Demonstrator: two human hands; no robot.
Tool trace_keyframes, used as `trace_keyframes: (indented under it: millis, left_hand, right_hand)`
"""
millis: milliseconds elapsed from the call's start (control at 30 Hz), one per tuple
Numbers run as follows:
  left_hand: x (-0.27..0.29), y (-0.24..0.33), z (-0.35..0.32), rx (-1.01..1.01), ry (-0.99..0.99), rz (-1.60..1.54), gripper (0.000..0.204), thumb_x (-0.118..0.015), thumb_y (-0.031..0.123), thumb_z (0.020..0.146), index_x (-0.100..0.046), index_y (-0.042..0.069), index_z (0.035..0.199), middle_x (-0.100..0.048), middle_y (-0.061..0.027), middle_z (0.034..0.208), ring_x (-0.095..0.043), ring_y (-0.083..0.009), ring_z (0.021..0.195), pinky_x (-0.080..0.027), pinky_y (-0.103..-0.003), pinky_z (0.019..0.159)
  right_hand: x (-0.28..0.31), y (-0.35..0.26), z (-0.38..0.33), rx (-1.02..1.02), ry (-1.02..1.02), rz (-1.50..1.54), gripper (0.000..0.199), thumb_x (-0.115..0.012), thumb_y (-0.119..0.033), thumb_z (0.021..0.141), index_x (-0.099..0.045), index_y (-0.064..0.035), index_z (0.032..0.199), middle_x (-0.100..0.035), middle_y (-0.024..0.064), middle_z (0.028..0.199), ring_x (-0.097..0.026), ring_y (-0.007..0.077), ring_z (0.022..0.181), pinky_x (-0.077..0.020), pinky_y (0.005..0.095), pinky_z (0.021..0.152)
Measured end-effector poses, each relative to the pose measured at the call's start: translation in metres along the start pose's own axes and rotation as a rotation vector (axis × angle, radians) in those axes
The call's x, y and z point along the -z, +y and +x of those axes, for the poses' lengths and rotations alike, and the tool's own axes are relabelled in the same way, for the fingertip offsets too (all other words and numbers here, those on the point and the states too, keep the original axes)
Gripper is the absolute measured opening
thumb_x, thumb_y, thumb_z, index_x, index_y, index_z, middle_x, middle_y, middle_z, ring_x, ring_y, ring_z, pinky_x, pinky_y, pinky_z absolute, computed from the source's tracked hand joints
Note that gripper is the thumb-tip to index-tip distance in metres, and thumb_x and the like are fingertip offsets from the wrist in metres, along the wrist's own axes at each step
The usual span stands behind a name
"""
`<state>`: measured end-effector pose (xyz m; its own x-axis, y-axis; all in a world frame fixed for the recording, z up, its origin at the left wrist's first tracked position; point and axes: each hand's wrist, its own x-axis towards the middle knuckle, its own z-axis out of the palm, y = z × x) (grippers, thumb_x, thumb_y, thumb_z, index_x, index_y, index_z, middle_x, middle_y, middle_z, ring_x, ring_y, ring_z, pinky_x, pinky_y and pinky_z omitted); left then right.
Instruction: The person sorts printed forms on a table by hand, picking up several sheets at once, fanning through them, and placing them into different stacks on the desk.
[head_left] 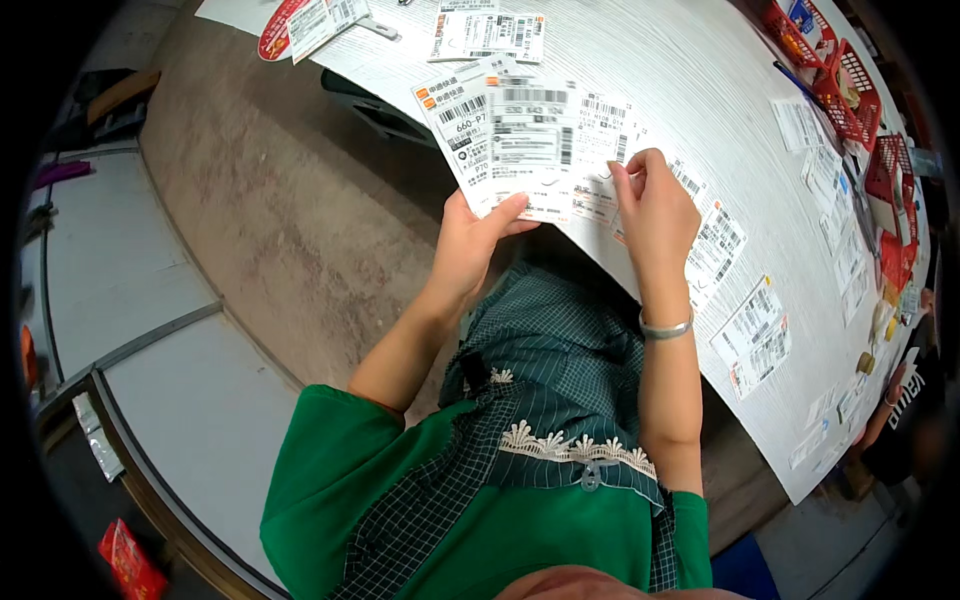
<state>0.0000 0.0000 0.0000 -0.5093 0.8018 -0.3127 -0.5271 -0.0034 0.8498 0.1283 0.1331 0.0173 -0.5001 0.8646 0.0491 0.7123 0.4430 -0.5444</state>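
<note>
My left hand is closed on a fanned bunch of white shipping labels, with its thumb lying over their lower edge. Black barcodes and orange marks are printed on them, and the front one looks slightly blurred. Just right of the bunch, my right hand has thumb and forefinger pinched together over more labels at the table's near edge. Whether a label corner is caught in that pinch I cannot make out. Further labels lie by my right wrist, partly covered by it.
The white table carries other label groups to the right and labels at the far side. Red plastic baskets line its right edge. Another person is at far right. Grey-white panels stand at left.
</note>
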Motion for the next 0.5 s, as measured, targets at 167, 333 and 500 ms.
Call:
trace_keyframes:
  millis: [167, 333, 500]
  left_hand:
    - [-0.005, -0.003, -0.003, -0.026, -0.019, 0.082, 0.03, -0.052, 0.005, 0.088, -0.049, -0.007, 0.115, -0.06, -0.015, 0.106, -0.062, -0.0211, 0.091, -0.054, -0.029, 0.074]
    - [-0.01, 0.004, 0.002, -0.025, -0.026, -0.036, 0.032, -0.045, 0.009, 0.092, -0.042, -0.011, 0.117, -0.059, -0.0215, 0.105, -0.065, -0.0296, 0.087, -0.057, -0.031, 0.07]
    - [-0.008, 0.008, 0.003, -0.057, -0.009, 0.018, 0.035, -0.043, 0.009, 0.093, -0.038, -0.014, 0.118, -0.057, -0.0244, 0.105, -0.065, -0.0293, 0.087, -0.058, -0.03, 0.069]
  right_hand:
    - [-0.002, -0.018, -0.019, 0.107, -0.045, 0.343, 0.026, -0.065, -0.026, 0.08, -0.055, -0.0036, 0.072, -0.056, 0.0057, 0.057, -0.051, 0.0178, 0.048, -0.0392, 0.0278, 0.047]
    - [0.036, 0.034, -0.01, -0.215, 0.229, 0.677, 0.027, -0.065, -0.019, 0.083, -0.055, -0.0019, 0.064, -0.044, -0.0045, 0.054, -0.033, 0.003, 0.052, -0.0252, 0.0207, 0.046]
    - [0.068, 0.068, -0.023, -0.289, 0.417, 0.726, 0.029, -0.065, -0.017, 0.083, -0.054, -0.004, 0.061, -0.047, -0.0048, 0.054, -0.036, 0.0015, 0.05, -0.0257, 0.018, 0.046]
